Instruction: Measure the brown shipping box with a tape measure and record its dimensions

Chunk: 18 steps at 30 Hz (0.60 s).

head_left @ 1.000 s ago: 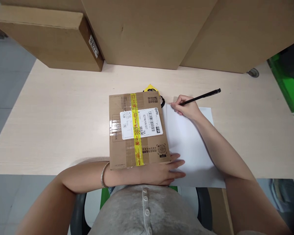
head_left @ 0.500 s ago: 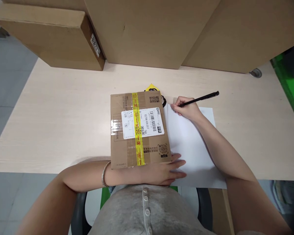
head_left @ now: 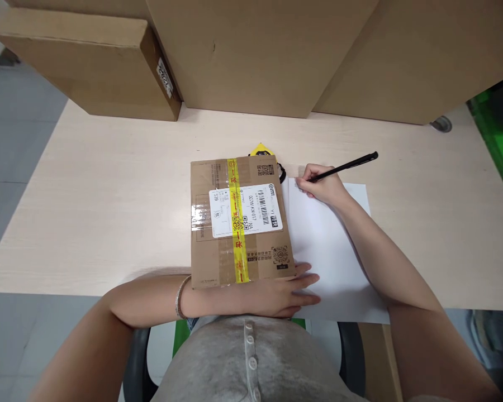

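A white sheet of paper (head_left: 322, 240) lies on the light wooden desk (head_left: 109, 201). My right hand (head_left: 322, 184) is closed round a black pen (head_left: 346, 165), whose tip rests at the sheet's top left corner. My left hand (head_left: 280, 293) lies flat with fingers stretched out on the sheet's lower left corner, a bracelet on its wrist. Between my arms sits a small cardboard parcel (head_left: 240, 220) with yellow tape and a white shipping label.
A yellow and black object (head_left: 263, 151) peeks out behind the parcel. Large cardboard boxes (head_left: 251, 56) line the back of the desk, a smaller one (head_left: 92, 67) at the left. A green crate (head_left: 497, 134) stands at the right.
The pen's upper end has tilted slightly as my right hand shifts at the paper's top corner. My left hand and the parcel have stayed put.
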Tool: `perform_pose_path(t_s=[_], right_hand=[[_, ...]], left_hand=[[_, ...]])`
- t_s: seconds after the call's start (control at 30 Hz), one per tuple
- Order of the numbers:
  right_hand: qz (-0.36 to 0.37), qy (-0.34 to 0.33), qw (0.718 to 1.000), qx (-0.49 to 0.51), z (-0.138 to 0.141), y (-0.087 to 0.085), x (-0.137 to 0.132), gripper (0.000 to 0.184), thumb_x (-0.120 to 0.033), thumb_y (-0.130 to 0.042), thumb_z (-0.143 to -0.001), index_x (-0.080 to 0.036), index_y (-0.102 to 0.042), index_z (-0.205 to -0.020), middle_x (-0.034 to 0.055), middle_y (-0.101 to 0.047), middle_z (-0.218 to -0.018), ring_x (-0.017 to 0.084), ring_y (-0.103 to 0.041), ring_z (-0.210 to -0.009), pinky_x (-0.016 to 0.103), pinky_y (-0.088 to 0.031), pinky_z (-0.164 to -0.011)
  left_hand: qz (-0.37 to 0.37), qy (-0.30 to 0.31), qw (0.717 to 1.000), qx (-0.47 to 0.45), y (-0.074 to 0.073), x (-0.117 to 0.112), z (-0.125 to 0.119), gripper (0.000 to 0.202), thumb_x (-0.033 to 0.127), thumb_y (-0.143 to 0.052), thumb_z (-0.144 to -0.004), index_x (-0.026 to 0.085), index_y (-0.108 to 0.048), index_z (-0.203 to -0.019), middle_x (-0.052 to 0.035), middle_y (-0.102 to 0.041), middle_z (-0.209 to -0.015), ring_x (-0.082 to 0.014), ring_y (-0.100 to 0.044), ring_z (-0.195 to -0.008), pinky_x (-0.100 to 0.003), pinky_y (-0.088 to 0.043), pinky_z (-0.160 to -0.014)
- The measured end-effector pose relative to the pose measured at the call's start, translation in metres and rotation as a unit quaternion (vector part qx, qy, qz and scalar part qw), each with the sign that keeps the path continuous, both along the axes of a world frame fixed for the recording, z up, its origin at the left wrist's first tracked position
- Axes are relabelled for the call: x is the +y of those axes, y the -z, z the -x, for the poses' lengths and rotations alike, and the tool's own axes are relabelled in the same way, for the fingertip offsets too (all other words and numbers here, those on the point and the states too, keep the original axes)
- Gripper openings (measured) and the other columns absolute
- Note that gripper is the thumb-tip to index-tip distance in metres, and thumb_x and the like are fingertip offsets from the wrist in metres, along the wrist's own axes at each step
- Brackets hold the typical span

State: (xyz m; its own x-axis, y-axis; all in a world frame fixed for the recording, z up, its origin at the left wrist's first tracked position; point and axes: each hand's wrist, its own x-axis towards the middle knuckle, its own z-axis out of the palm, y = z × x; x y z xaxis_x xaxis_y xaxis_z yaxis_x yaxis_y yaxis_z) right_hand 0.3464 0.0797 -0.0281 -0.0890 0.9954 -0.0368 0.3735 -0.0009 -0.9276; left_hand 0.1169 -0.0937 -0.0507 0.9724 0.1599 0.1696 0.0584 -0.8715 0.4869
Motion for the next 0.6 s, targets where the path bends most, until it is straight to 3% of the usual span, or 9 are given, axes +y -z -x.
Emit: perform_pose_path(t_s=[0.2, 0.43, 0.6], right_hand=[[-0.004, -0.004, 1.0, 0.002, -0.0015, 0.0003, 0.0003, 0.035, -0.024, -0.081, -0.067, -0.024, -0.048, -0.055, -0.0043, -0.055, -0.05, 0.008, -0.046, -0.038, 0.024, -0.033, -0.038], [0.01, -0.011, 1.0, 0.02, -0.0061, 0.0069, -0.0007, 0.043, -0.044, -0.089, -0.075, -0.023, -0.054, -0.061, -0.0016, -0.061, -0.052, 0.008, -0.046, -0.039, 0.024, -0.035, -0.039], [0.003, -0.024, 1.0, 0.004, -0.0058, 0.008, -0.001, 0.048, -0.05, -0.091, -0.075, -0.023, -0.055, -0.059, -0.0012, -0.061, -0.052, 0.008, -0.046, -0.041, 0.025, -0.035, -0.041]], left_hand=[[-0.015, 0.0, 1.0, -0.012, -0.0012, 0.0002, 0.0009, 0.045, 0.036, -0.05, -0.11, 0.022, -0.066, -0.15, -0.0123, -0.058, -0.161, -0.0362, -0.047, -0.156, -0.049, -0.043, -0.127], [-0.027, 0.002, 0.999, -0.02, -0.0025, 0.0024, 0.0011, 0.044, 0.036, -0.049, -0.111, 0.023, -0.067, -0.149, -0.0119, -0.06, -0.159, -0.0347, -0.049, -0.154, -0.047, -0.043, -0.126], [-0.016, 0.002, 1.0, -0.014, 0.0009, 0.0012, 0.0002, 0.045, 0.037, -0.049, -0.11, 0.024, -0.065, -0.15, -0.0124, -0.057, -0.162, -0.0345, -0.046, -0.156, -0.049, -0.041, -0.127]])
